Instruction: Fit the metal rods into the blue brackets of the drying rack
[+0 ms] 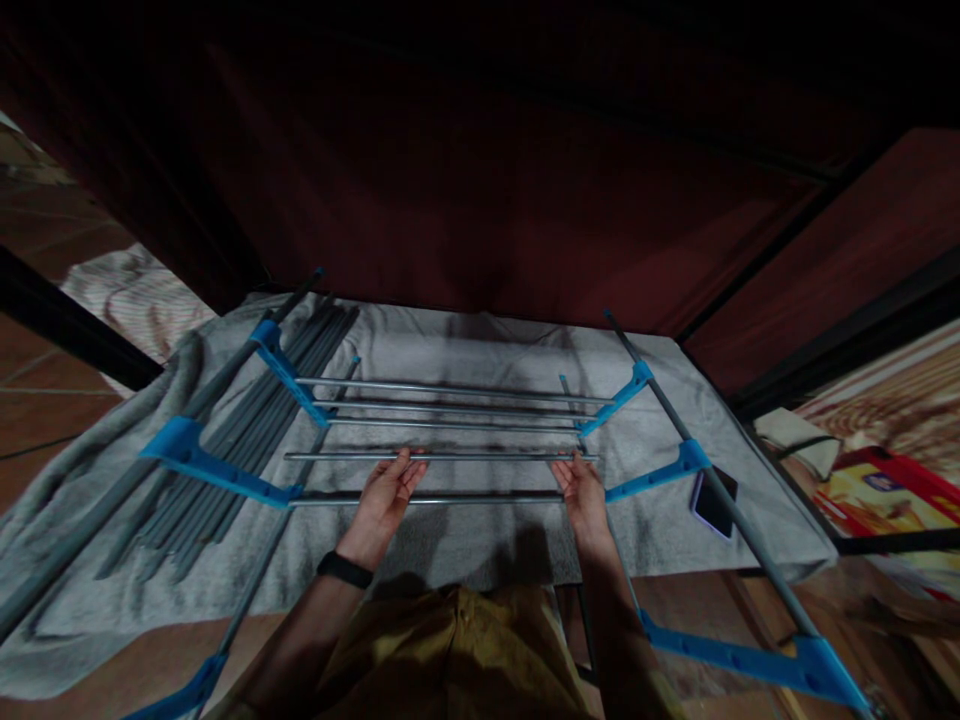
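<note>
Our left hand (384, 497) and right hand (582, 490) each pinch metal rod (487, 457), fingers curled round it. Rod lies crosswise over grey cloth (480, 350), between blue brackets (214, 462). We judge it light, stiff, smooth and slippery; grip near the ends.

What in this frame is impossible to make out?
Head view only.
Whether left hand and right hand grip the thin rod: fingers cover it.
Phone: partly behind a rack pole.
Space above the maroon fabric: too dark.
Lower left blue bracket: cut by bottom edge.
</note>
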`<state>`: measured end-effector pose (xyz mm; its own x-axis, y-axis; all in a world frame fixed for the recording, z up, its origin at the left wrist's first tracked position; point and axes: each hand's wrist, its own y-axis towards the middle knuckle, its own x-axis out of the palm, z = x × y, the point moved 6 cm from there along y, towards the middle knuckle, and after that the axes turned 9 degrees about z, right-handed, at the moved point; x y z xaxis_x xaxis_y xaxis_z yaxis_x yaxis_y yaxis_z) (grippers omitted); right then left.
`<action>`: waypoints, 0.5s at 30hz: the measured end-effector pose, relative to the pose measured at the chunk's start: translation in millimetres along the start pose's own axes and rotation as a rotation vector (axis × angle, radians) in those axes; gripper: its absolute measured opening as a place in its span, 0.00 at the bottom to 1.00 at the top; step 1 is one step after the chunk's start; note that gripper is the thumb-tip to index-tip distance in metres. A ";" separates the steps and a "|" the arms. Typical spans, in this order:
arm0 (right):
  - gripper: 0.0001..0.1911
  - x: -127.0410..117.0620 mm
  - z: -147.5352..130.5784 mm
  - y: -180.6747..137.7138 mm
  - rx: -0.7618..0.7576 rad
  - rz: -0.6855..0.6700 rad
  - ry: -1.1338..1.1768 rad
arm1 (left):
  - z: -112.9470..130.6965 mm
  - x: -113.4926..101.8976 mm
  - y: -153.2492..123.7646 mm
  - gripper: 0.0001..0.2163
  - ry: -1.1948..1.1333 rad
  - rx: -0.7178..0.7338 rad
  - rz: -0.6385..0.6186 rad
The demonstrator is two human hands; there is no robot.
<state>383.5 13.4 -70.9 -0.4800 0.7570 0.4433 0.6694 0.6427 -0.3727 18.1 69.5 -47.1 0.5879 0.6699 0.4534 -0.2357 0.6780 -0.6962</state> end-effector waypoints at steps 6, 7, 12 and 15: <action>0.17 0.7 3.2 -1.6 0.026 -0.042 0.014 | -4.3 5.4 -4.1 0.15 0.009 -0.010 -0.062; 0.17 1.0 3.7 -2.2 0.033 -0.040 0.018 | -5.6 6.9 -5.0 0.15 0.017 -0.015 -0.081; 0.18 5.0 7.1 -6.8 0.058 -0.032 0.023 | -13.3 13.7 -9.5 0.13 0.044 -0.023 -0.143; 0.19 8.2 10.8 -10.2 0.075 -0.043 0.023 | -18.3 17.1 -12.0 0.13 0.039 -0.037 -0.155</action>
<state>366.6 14.3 -72.2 -0.4934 0.7265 0.4783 0.6041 0.6819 -0.4125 45.2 67.3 -41.1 0.6445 0.5453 0.5359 -0.1115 0.7605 -0.6397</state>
